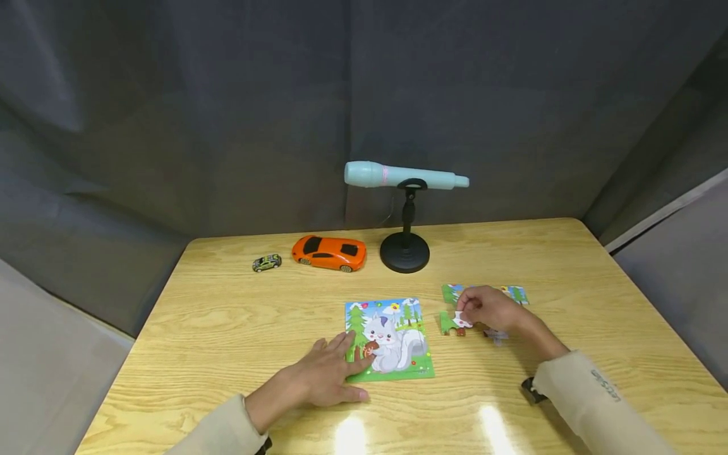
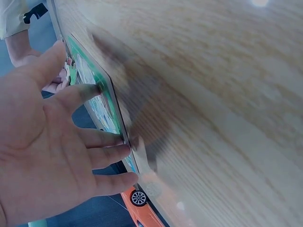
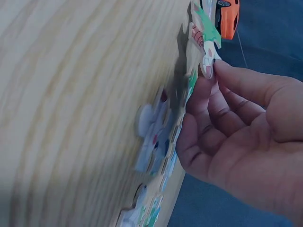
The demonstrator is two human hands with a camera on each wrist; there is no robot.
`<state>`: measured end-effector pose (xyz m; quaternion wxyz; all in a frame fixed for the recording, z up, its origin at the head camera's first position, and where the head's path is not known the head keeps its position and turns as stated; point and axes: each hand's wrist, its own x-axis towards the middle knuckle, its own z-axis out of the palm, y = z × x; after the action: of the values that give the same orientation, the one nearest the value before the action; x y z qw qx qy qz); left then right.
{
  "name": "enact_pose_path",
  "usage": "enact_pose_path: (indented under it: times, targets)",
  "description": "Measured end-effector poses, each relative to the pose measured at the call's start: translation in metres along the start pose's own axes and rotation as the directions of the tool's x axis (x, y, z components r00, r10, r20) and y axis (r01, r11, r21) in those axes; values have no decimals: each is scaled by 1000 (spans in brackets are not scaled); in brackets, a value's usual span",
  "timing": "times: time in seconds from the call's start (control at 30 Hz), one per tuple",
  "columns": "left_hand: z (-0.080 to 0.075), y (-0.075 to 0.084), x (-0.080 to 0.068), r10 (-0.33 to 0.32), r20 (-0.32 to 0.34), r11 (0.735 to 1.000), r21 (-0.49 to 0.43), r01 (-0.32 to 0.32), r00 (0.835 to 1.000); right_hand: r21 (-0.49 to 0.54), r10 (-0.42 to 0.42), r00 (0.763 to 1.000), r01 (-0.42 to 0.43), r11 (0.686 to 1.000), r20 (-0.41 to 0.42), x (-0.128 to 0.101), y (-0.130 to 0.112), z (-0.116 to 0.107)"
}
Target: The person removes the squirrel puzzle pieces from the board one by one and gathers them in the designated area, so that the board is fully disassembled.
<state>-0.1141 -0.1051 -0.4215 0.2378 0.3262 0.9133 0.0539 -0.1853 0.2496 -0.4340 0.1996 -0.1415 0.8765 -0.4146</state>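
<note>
Right hand (image 1: 489, 308) pinching a puzzle piece (image 1: 462, 320) (left hand (image 1: 327, 376) flat)

- The person wears a long-sleeved top of a pale beige colour; both sleeves reach to the wrists.
- The right sleeve (image 1: 597, 398) has a small line of dark printed letters near the cuff, too small to read.
- A small black part (image 1: 530, 390), perhaps a strap or a clip, sits at the right cuff, on the inner side.
- The left sleeve (image 1: 218, 430) has the same beige cloth, and a dark part (image 1: 263, 446) shows under it at the bottom edge of the head view.
- The left hand (image 1: 327, 379) and the right hand (image 1: 490, 309) are bare: no gloves, no rings, no watch to see.
- In the left wrist view, the far beige cuff (image 2: 14, 19) carries a black mark.
</note>
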Motion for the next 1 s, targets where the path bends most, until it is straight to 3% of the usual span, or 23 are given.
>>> enact_pose_path:
  times: [0.67,0.83,1.0]
  targets:
    - [1,-1,1,15,-24,1000,-5,-15,1000,-219,74,990,-99,971,-120,-2,4,6]
    - [2,-4,4,64,-56,998,-9,-65,996,-263,58,987,-97,960,-149,-1,-3,7]
    - [1,-4,9,120,-107,993,18,-119,987,-215,17,993,-43,976,-120,1,-14,11]
